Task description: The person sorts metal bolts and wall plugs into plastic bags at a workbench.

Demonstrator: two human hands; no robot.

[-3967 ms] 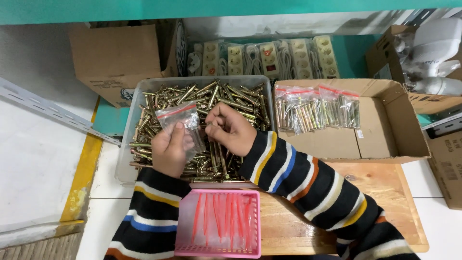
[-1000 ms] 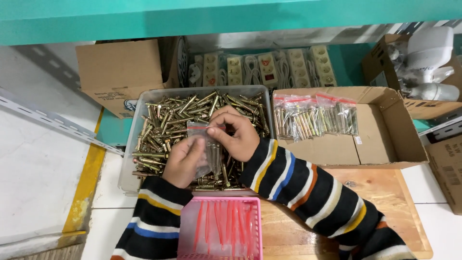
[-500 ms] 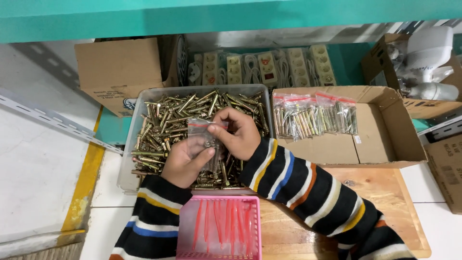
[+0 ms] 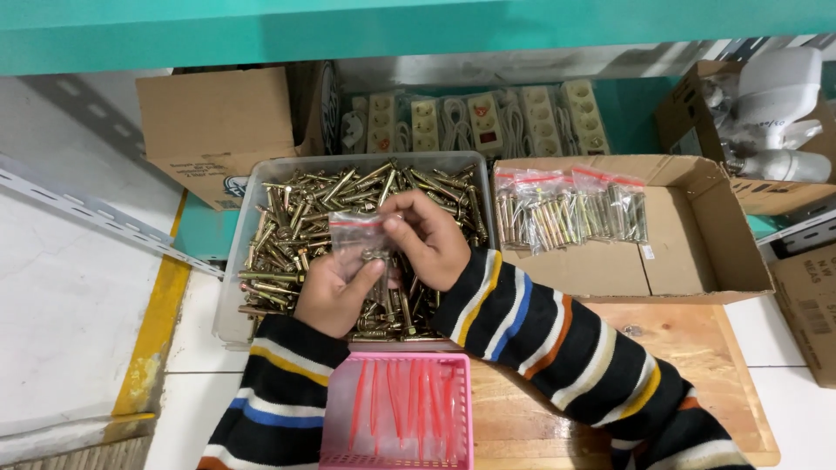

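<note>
bin (image 4: pixel 228 287): clear plastic tub packed with brass-coloured anchor bolts, sitting dead centre. Everything else is placed off this.
box (image 4: pixel 697 261): open cardboard one just right of the bin, finished bags (image 4: pixel 570 213) lined up along its far side.
basket (image 4: pixel 396 413): pink plastic, just in front of the bin, red strips inside.
strips (image 4: pixel 475 117): row of power strips behind the bin.
left hand (image 4: pixel 335 292): over the bin's middle, fingers closed round the lower part of the bag, propping it from below.
right hand (image 4: pixel 431 239): also over the bin, fingers pinched at the bag's red top edge. Can't tell if there's a bolt in them too.
bag (image 4: pixel 361 244): small clear zip bag, held between both hands above the bolts (image 4: pixel 296 218), a few bolts already in it.
handling: I'd guess the film is thin, floppy and a bit slick, and the metal makes it bottom-heavy. Sharp ends could poke through.
where to grab: support the loaded bottom, pinch the zip strip up top.
</note>
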